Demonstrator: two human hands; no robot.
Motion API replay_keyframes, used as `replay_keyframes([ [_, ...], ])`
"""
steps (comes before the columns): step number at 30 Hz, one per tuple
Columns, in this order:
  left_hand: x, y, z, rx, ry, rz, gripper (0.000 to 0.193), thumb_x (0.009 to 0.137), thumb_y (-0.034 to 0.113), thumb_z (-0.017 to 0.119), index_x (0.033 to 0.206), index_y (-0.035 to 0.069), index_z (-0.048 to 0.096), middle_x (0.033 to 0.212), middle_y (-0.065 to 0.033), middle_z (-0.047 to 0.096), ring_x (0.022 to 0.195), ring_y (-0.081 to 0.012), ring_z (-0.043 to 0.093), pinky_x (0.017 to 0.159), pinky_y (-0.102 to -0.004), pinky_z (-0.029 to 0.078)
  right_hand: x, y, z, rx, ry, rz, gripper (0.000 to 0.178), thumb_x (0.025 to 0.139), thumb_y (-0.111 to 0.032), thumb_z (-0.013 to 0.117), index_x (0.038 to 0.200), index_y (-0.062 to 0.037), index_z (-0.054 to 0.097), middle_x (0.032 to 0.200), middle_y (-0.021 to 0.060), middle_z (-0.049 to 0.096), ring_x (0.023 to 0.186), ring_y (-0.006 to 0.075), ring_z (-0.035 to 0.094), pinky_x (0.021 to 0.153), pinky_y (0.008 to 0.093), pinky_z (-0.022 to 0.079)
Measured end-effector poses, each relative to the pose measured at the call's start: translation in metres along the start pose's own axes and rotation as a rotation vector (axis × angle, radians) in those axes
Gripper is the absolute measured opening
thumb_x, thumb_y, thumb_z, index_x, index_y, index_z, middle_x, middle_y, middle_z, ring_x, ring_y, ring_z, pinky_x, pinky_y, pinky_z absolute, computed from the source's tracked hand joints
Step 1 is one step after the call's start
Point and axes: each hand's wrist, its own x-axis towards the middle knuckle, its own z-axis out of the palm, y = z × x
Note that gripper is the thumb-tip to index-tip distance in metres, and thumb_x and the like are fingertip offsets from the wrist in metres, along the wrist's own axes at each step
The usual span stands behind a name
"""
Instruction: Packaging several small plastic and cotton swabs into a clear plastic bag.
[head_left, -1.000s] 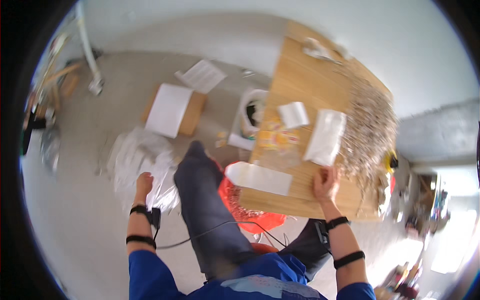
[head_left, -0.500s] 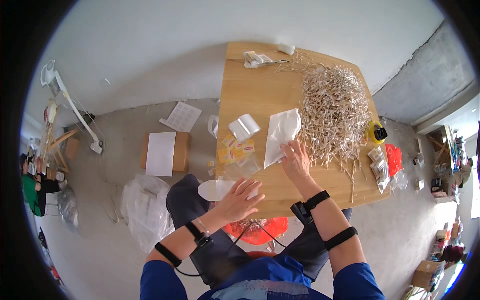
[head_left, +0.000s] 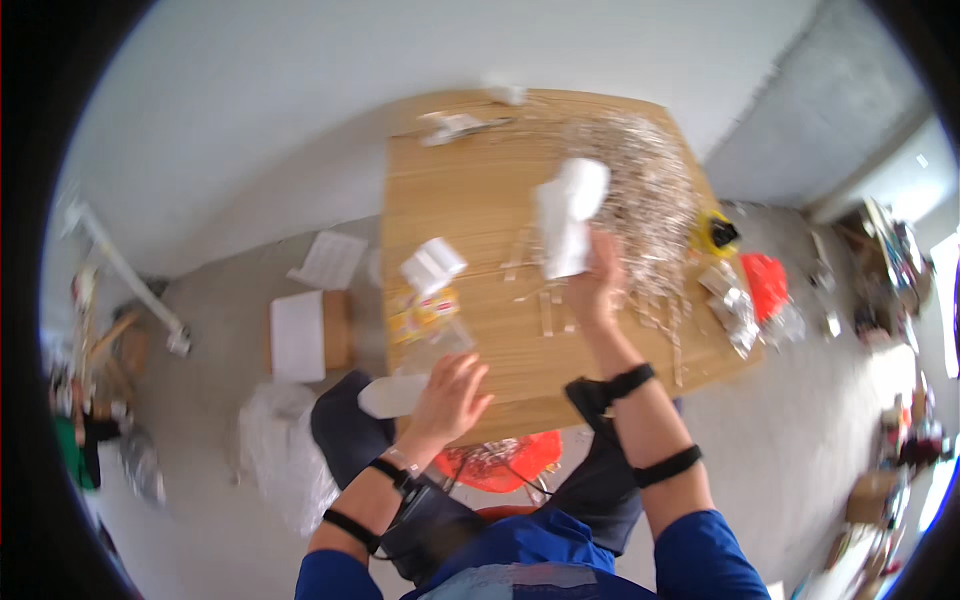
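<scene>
My right hand [head_left: 598, 285], blurred by motion, grips the lower right side of a white paper-like sheet or bag [head_left: 565, 240], raised and bent at its top. Just right of it lies a big heap of thin wooden cotton swabs [head_left: 655, 200]. A few loose swabs [head_left: 547, 312] lie on the table below the white piece. At the near left edge my left hand [head_left: 452, 395] is open, fingers loosely stretched, beside a translucent plastic bag [head_left: 390, 396] that overhangs the edge. Yellow printed cards [head_left: 425, 315] and a white stack or roll [head_left: 433, 266] lie beyond it.
Silvery plastic packs [head_left: 732, 310] and a yellow tape roll [head_left: 715, 232] sit at the table's right edge, near a red bag [head_left: 765, 287]. A red bag with swabs [head_left: 500, 463] is below the front edge. A cardboard box [head_left: 337, 330] stands on the floor left.
My right hand has lifted the white piece off the table, moving it away from me and bending it, uncovering loose swabs. The view has shifted; my left hand stays near the plastic bag.
</scene>
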Motion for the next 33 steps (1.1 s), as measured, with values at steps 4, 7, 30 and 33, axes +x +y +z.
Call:
replay_keyframes([
  [4, -0.005, -0.002, -0.001, 0.046, 0.002, -0.008, 0.058, 0.074, 0.017, 0.076, 0.124, 0.005, 0.049, 0.130, -0.0166, 0.048, 0.123, -0.0382, 0.044, 0.107, -0.0492, 0.036, -0.012, 0.026, -0.005, -0.980, -0.216, -0.552, 0.010, 0.082, -0.003, 0.067, 0.090, 0.0024, 0.069, 0.096, 0.0036, 0.050, 0.091, 0.0144, 0.052, 0.079, 0.0251, 0.042],
  [7, -0.008, -0.002, -0.004, 0.118, 0.003, -0.022, 0.058, 0.074, 0.016, 0.075, 0.125, 0.005, 0.048, 0.130, -0.0166, 0.048, 0.122, -0.0394, 0.044, 0.107, -0.0498, 0.036, -0.013, 0.003, 0.013, -0.218, 0.131, 0.041, 0.003, 0.082, 0.000, 0.063, 0.083, 0.0020, 0.064, 0.100, 0.0019, 0.052, 0.089, 0.0149, 0.053, 0.080, 0.0244, 0.042],
  [30, -0.001, 0.005, -0.002, 0.141, -0.018, -0.062, 0.052, 0.075, 0.018, 0.074, 0.120, 0.005, 0.052, 0.128, -0.0162, 0.049, 0.121, -0.0386, 0.045, 0.105, -0.0494, 0.037, 0.058, -0.182, -0.151, -1.585, 0.458, -0.877, 0.043, 0.072, 0.008, 0.062, 0.113, -0.0037, 0.065, 0.125, 0.0160, 0.049, 0.116, 0.0347, 0.051, 0.097, 0.0381, 0.044],
  [33, 0.000, 0.004, 0.000, 0.137, -0.025, -0.077, 0.051, 0.075, 0.019, 0.074, 0.119, 0.005, 0.052, 0.128, -0.0156, 0.049, 0.121, -0.0377, 0.045, 0.105, -0.0490, 0.038, 0.070, -0.190, -0.189, -1.828, 0.355, -0.793, 0.048, 0.072, 0.008, 0.058, 0.118, -0.0042, 0.063, 0.131, 0.0175, 0.046, 0.123, 0.0374, 0.047, 0.102, 0.0400, 0.041],
])
